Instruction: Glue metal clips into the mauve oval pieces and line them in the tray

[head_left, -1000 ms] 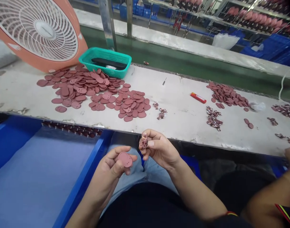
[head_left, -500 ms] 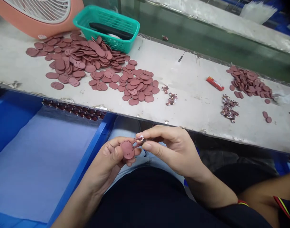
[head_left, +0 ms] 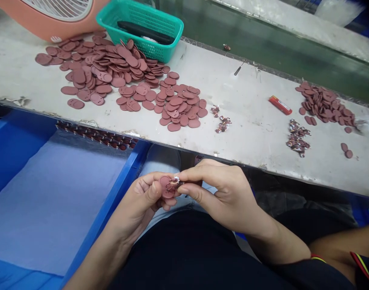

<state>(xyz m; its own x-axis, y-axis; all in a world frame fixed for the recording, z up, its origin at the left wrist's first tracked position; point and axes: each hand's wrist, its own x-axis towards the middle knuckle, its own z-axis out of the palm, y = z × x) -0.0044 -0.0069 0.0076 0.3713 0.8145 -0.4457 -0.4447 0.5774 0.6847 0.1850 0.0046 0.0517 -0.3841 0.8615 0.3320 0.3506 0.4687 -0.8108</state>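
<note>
While the L grip (head_left: 140, 193) pinches a flat maroon oval rubber disc (head_left: 165, 188) btwn thumb & fingers, the R grip (head_left: 225, 193) is closed, thumb & index on a small maroon-and-white patterned piece (head_left: 174, 184) held against the disc, both over the lap.

At 11 o'clock on the pale scuffed worktop (head_left: 244, 137), a teal plastic mesh basket (head_left: 169, 44) holds a long black strip (head_left: 144, 33) and a bit of white. Just below it lies a big heap of matching maroon oval discs (head_left: 105, 68), some w/ holes. At 1 o'clock: a red-and-yellow lighter (head_left: 280, 105), label too small to read, a smaller disc heap (head_left: 325, 106) and a cluster of patterned pieces (head_left: 297, 137).

At 9 o'clock, a bright blue plastic tray (head_left: 132, 169) lined w/ a pale blue sheet (head_left: 57, 201). At 3 o'clock, another person's bare forearm (head_left: 338, 247).
</note>
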